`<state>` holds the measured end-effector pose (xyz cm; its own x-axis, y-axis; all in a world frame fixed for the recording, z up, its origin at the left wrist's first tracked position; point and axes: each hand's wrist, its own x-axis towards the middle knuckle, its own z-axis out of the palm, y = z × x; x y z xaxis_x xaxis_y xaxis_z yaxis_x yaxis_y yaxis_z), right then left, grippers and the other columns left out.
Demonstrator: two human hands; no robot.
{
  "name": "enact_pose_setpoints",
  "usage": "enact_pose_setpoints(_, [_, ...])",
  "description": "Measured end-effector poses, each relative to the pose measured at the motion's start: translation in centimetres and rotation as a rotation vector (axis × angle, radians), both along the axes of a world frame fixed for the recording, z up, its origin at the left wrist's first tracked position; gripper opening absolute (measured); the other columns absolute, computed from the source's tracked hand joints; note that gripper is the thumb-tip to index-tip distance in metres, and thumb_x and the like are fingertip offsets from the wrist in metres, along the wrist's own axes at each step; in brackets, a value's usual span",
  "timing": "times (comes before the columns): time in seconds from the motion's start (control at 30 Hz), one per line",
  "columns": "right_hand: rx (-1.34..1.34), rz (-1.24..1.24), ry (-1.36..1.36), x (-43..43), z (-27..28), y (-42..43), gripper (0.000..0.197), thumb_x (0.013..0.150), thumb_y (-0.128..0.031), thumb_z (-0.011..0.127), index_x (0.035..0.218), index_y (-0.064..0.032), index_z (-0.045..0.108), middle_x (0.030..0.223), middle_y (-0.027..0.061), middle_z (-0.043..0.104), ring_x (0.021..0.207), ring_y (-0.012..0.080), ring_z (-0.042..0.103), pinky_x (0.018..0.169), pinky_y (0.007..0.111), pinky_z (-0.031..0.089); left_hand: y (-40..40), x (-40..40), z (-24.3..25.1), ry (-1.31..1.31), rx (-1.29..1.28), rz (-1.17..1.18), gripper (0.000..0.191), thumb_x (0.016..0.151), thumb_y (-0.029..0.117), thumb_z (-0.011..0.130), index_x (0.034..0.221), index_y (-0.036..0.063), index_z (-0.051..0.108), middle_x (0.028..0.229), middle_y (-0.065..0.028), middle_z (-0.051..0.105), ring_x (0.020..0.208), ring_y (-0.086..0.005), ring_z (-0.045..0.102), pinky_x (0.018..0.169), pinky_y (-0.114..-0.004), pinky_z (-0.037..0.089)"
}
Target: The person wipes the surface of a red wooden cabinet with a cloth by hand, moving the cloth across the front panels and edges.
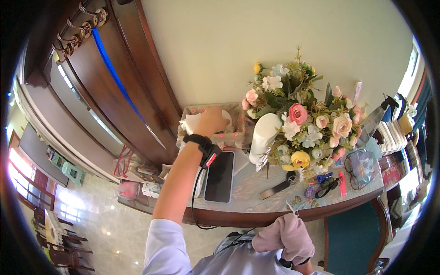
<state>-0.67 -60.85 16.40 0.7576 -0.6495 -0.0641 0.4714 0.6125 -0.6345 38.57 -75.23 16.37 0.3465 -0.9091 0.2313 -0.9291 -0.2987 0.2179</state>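
Note:
My left hand (212,119) reaches into a basket with a floral fabric lining (237,140) against the wall. Its fingers are partly hidden among white items (189,123), so I cannot tell its grip. A black strap with a small device (206,151) circles that wrist. A dusty pink cloth (285,237) with a white loop hangs over my right hand, in front of the table edge. That hand is hidden by the cloth; only the wrist shows below it. Beneath my left forearm, a dark-screened phone (219,177) lies on the table.
Artificial flowers (302,117) and a white cylinder (263,137) stand right of the basket. Keys and small items (323,184), a pink lighter-like stick (342,184) and eyeglasses (354,177) lie near the table's right edge. A teal-seated chair (354,237) stands before the table.

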Motion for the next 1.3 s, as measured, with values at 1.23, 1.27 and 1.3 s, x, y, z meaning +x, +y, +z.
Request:
enact_pose_setpoints(1.23, [-1.562,0.245,0.872,-0.8,5.1,-4.0,0.016,0.065,-0.022,0.064,0.079,-0.0145,0.062,0.067,0.0012,0.057,0.070,0.0265,0.059,0.070,0.045,0.038,17.7,-16.4,5.3,1.093,-0.478,-0.163,0.051,0.089,0.002,0.060,0.137,0.0009,0.044,0.130,-0.0139,0.056,0.107,-0.0239,0.063,0.085,-0.032,0.056])
enact_pose_setpoints(1.27, [-1.537,0.325,0.945,-0.3,6.4,-3.8,0.018,0.064,-0.023,0.065,0.080,-0.0152,0.064,0.068,0.0009,0.059,0.072,0.0269,0.061,0.071,0.046,0.038,19.8,-17.9,4.0,0.892,-0.543,-0.200,0.054,0.087,0.003,0.062,0.137,0.0011,0.043,0.133,-0.0176,0.052,0.105,-0.0253,0.063,0.081,-0.033,0.056])
enact_pose_setpoints(1.3, [-1.509,0.539,1.057,0.5,6.7,-3.2,0.020,0.064,-0.026,0.065,0.081,-0.0167,0.064,0.069,-0.0003,0.059,0.073,0.0267,0.061,0.072,0.046,0.037,21.1,-18.7,2.9,0.621,-0.566,-0.277,0.055,0.082,0.005,0.068,0.133,0.0013,0.048,0.133,-0.0208,0.050,0.106,-0.0306,0.062,0.084,-0.037,0.054])
